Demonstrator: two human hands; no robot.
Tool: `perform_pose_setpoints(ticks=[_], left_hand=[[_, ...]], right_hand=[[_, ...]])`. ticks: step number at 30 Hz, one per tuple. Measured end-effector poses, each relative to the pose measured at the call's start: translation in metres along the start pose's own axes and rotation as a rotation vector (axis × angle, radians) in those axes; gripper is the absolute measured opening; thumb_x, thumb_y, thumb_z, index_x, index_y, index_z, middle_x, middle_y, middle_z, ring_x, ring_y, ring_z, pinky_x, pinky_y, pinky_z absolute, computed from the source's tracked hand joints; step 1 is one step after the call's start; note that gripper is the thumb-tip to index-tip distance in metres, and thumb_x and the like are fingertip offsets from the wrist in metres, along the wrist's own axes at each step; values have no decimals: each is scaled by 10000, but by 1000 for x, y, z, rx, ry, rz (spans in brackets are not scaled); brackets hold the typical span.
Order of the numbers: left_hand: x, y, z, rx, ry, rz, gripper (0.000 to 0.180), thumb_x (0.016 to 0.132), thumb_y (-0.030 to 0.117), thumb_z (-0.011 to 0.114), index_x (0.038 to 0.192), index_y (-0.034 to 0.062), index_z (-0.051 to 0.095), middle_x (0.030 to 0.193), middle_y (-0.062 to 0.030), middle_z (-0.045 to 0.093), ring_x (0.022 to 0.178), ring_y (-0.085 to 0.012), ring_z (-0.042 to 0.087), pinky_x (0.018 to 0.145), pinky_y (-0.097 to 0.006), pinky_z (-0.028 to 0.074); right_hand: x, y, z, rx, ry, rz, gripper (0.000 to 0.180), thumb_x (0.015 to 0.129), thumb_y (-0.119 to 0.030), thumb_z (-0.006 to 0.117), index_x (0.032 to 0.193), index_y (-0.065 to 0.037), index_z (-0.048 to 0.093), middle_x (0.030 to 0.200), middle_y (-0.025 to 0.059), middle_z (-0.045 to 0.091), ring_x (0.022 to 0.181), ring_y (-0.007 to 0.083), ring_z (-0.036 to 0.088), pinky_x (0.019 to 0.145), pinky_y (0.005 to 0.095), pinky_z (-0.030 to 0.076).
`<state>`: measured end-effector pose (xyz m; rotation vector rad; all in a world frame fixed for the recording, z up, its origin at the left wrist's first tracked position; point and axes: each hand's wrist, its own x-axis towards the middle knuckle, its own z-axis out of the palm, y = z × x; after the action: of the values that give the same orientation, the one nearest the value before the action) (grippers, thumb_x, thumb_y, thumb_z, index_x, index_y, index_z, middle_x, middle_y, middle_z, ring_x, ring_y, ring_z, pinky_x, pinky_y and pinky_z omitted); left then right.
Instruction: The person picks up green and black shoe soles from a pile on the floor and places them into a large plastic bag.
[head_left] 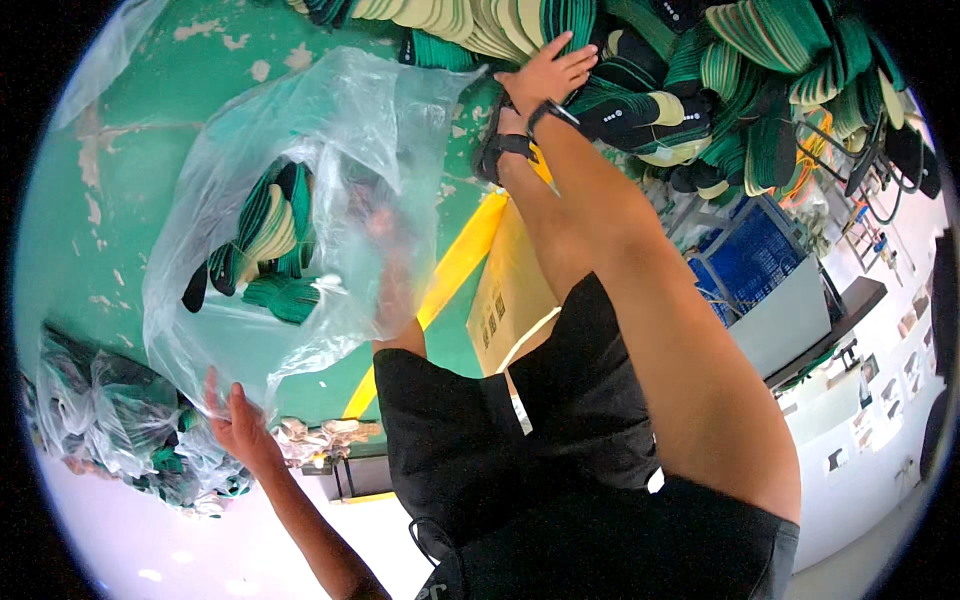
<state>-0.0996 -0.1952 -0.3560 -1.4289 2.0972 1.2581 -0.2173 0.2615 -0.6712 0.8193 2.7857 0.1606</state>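
Observation:
A large clear plastic bag lies spread on the green floor, with several green, black and cream shoe insoles stacked inside. My left hand is at the bag's near left edge, its fingers stretched apart against the film; I see no firm grip. Farther off, my right hand reaches out with fingers spread, open, beside a big pile of stacked insoles. It wears a dark wristband. Black and cream insoles lie just right of that hand.
My sandalled foot stands by the pile. A cardboard box and a yellow floor stripe are between the bag and my legs. More filled plastic bags lie at left. A blue crate stands at right.

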Motion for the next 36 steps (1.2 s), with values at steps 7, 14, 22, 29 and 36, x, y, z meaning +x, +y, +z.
perform_pose_setpoints(ticks=[7,14,22,29,36], left_hand=[[0,-7,8,95,-17,-81,408,825,108,631,1215,44,530,770,38,501,593,-31,343,509,-194,250],[10,-13,-8,127,-7,6,327,869,157,589,1169,29,570,693,81,436,563,-12,306,493,-183,214],[56,-17,-34,148,-139,121,337,950,254,491,1171,13,571,790,48,485,676,-31,393,596,-191,324],[50,-49,-75,227,-160,157,359,874,186,565,1173,-11,548,1071,-106,569,936,-180,539,834,-291,428],[24,-72,-83,115,-152,102,354,885,146,552,1196,-19,524,656,57,428,578,-21,381,515,-186,294]], right_hand=[[29,33,12,121,115,13,1224,506,-511,816,1380,34,154,1392,333,198,1248,459,280,1007,513,281],[67,61,-9,363,44,168,1227,543,-464,780,1375,117,92,1263,309,370,1102,429,437,936,486,375],[-20,100,-49,703,8,-121,1129,591,-407,788,1355,129,155,1286,350,355,1195,433,385,1007,414,331],[-172,94,1,453,-78,-98,1082,563,-342,793,1340,118,199,1152,279,473,1041,418,484,912,443,401],[-204,27,102,301,-217,119,1108,529,-401,812,1337,54,206,1185,252,452,1073,402,461,916,458,387]])
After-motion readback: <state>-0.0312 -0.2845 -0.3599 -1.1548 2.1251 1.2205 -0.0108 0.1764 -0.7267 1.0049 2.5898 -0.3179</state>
